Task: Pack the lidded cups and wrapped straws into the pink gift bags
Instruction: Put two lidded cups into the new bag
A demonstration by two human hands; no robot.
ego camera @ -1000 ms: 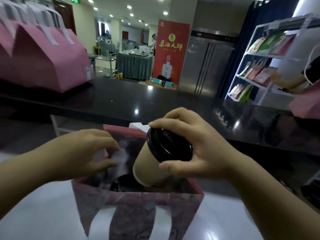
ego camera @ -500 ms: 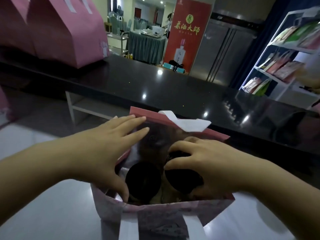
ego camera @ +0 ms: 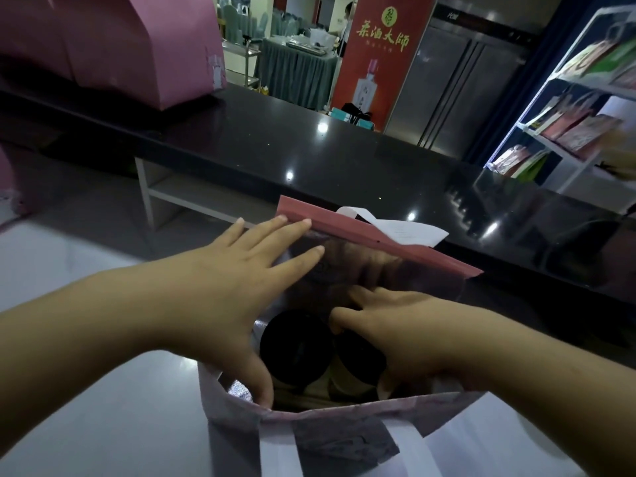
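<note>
Left hand (ego camera: 220, 304) open, spreading the pink gift bag (ego camera: 378, 243); right hand (ego camera: 423, 339), gripping the lidded cup (ego camera: 359, 364), should seat it upright beside the neighbouring cup (ego camera: 296, 346) between the hands.

white table (ego camera: 86, 425): open pink gift bag (ego camera: 344, 438) | black counter (ego camera: 275, 149): pink bags (ego camera: 137, 46)
</note>
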